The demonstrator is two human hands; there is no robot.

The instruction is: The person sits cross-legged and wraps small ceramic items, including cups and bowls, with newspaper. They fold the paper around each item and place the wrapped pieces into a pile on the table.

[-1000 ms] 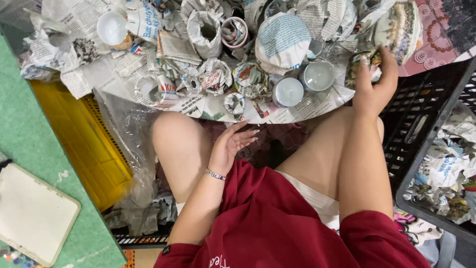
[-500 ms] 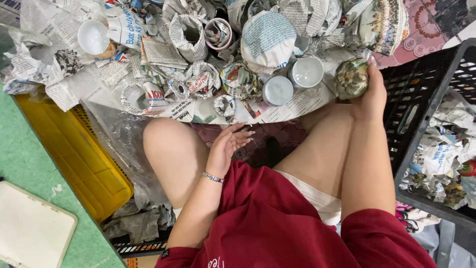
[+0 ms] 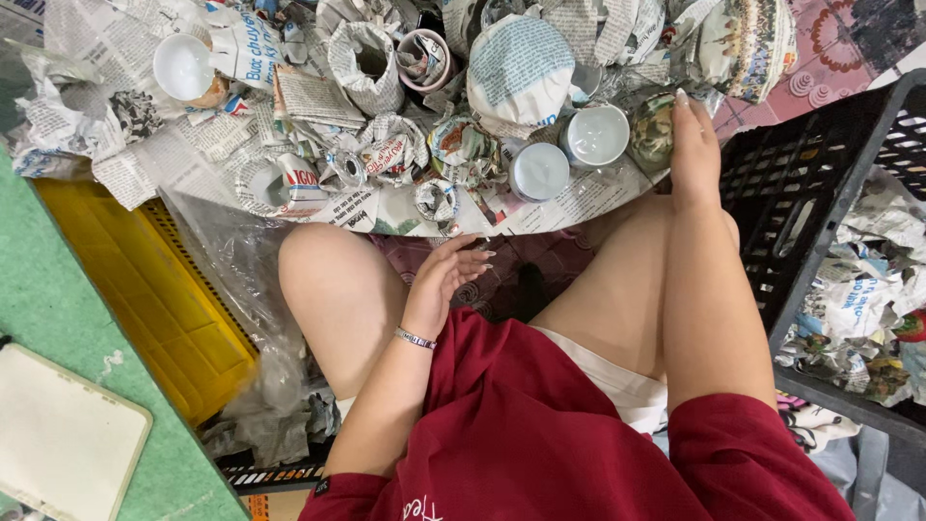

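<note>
My right hand (image 3: 693, 145) reaches forward and is curled around a small cup wrapped in newspaper (image 3: 653, 128) at the edge of a paper-covered surface (image 3: 579, 203). My left hand (image 3: 446, 280) rests loosely between my knees, fingers relaxed, holding nothing; a bracelet sits on its wrist. Next to the right hand stand two small white cups (image 3: 595, 135), one upside down (image 3: 538, 172). A large bowl wrapped in newspaper (image 3: 521, 68) lies behind them.
Several paper-wrapped cups and crumpled newspaper (image 3: 367, 58) cover the surface. A yellow crate (image 3: 145, 289) with clear plastic lies at left, beside a green mat (image 3: 48, 328) with a white tablet-like board (image 3: 58, 444). A black crate (image 3: 820, 193) holding crumpled paper stands at right.
My right hand has pulled back from the large wrapped piece at the far right and come down on the small wrapped cup. The left hand stays put; the view has shifted a little.
</note>
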